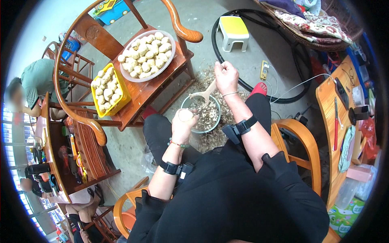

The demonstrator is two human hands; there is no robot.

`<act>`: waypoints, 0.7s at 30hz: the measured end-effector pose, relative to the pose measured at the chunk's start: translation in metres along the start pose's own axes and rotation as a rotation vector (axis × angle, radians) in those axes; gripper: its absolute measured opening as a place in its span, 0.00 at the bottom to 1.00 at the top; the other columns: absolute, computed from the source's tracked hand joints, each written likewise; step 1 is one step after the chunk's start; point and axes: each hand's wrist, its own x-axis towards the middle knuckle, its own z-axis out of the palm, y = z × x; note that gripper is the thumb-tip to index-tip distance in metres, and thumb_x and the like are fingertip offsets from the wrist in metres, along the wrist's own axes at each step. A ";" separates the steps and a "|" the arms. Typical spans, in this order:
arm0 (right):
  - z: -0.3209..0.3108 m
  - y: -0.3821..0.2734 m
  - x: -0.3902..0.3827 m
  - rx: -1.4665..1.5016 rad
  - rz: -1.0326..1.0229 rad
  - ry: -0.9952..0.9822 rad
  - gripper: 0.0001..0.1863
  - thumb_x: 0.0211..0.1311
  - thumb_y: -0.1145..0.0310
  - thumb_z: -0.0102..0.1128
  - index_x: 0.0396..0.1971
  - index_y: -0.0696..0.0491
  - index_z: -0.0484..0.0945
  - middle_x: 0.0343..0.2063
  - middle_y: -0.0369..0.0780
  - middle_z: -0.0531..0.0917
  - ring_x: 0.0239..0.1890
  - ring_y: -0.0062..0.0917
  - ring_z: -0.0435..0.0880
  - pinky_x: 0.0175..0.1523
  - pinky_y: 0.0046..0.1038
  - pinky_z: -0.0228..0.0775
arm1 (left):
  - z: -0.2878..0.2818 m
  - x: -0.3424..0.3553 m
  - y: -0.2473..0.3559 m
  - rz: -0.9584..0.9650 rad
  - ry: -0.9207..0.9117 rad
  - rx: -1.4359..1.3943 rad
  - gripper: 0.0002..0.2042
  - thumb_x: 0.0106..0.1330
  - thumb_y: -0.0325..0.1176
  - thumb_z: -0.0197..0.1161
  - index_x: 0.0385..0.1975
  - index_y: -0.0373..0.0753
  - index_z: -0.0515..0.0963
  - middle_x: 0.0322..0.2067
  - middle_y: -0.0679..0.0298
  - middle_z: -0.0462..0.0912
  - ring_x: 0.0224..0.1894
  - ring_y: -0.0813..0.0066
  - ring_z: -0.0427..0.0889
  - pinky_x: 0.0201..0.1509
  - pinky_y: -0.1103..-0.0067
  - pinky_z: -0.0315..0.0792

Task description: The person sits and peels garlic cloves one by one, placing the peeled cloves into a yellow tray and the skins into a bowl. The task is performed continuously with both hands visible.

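My left hand [182, 126] is closed around a pale, rounded peeled root [185, 115], its cream face turned up. My right hand [227, 77] grips the handle of a pale wooden Y-shaped peeler [207, 92], whose forked head points down toward the left hand. The blade end is too small to make out. Below both hands, between my knees, stands a clear round bowl [219, 117] with light and brown peelings in it. Part of the bowl is hidden behind the left hand.
A wooden armchair [137, 99] at the left bears a white basin [173, 60] and a yellow basket [126, 97] of similar pale roots. Peelings [208, 139] litter the floor. Beyond are a small stool [234, 30] and a black hose [214, 40]; people sit at far left.
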 end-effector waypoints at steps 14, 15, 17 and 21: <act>0.014 -0.025 -0.010 -0.013 -0.100 -0.230 0.15 0.49 0.67 0.59 0.11 0.57 0.68 0.07 0.42 0.66 0.12 0.19 0.63 0.19 0.26 0.58 | -0.007 0.004 0.006 -0.116 -0.299 0.172 0.15 0.44 0.23 0.63 0.35 0.36 0.72 0.26 0.72 0.72 0.26 0.86 0.69 0.28 0.86 0.66; 0.014 -0.021 -0.004 -0.023 -0.126 -0.211 0.15 0.49 0.67 0.59 0.10 0.57 0.67 0.07 0.41 0.66 0.12 0.19 0.63 0.19 0.26 0.58 | -0.010 0.006 0.001 -0.081 -0.306 0.235 0.15 0.44 0.23 0.64 0.35 0.36 0.72 0.26 0.72 0.72 0.26 0.85 0.70 0.29 0.85 0.67; 0.013 -0.022 -0.001 -0.041 -0.169 -0.185 0.15 0.49 0.67 0.59 0.10 0.57 0.67 0.07 0.40 0.66 0.12 0.18 0.63 0.19 0.26 0.58 | -0.012 0.006 -0.002 -0.047 -0.288 0.317 0.15 0.44 0.24 0.64 0.34 0.36 0.73 0.27 0.72 0.73 0.28 0.84 0.70 0.32 0.84 0.68; 0.009 -0.035 -0.009 0.089 -0.029 -0.338 0.12 0.47 0.67 0.59 0.12 0.56 0.70 0.09 0.42 0.72 0.12 0.24 0.70 0.22 0.28 0.65 | -0.008 0.010 0.002 -0.081 -0.286 0.403 0.15 0.43 0.25 0.65 0.34 0.35 0.73 0.28 0.71 0.75 0.29 0.84 0.71 0.33 0.85 0.67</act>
